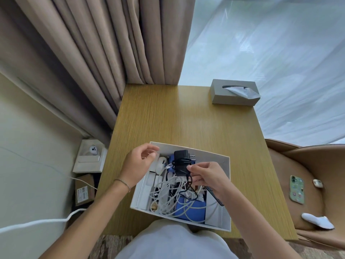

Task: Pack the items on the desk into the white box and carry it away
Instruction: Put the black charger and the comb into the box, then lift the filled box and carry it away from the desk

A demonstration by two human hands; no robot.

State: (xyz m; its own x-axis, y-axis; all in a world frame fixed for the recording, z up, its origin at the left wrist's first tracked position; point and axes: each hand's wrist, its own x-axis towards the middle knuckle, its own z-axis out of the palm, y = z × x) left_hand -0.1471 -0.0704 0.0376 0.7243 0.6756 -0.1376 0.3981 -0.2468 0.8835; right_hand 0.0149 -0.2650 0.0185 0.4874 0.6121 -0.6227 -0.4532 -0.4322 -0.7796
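- Left hand point(140, 161): left of the grip, over the white box's point(226, 193) far-left corner, fingers loosely curled, holding nothing that I can make out (slightly blurred there).
- Cable tangle point(168, 195): white leads piled in the box, below and left of the grip, over a blue item point(190, 208).
- Black power adapter point(182, 162): the thing in hand, cord wound round the body, plug prongs pointing away to the right, held just above the box contents.
- Right hand point(204, 176): thumb and fingertips pinched closed on the adapter's near end, where the cord tail hangs out.
- Tissue box point(234, 92): far beyond the grip, on the desk's point(168, 118) back right corner, only item visibly left on the desk.
- Doing it well: lower the adapter flat into the gap straight under the grip, prongs away from the white leads, tuck the loose tail so it doesn't snag, and use the left hand to hold the tangle down.
- Box should probably end with nothing above the rim before lifting.
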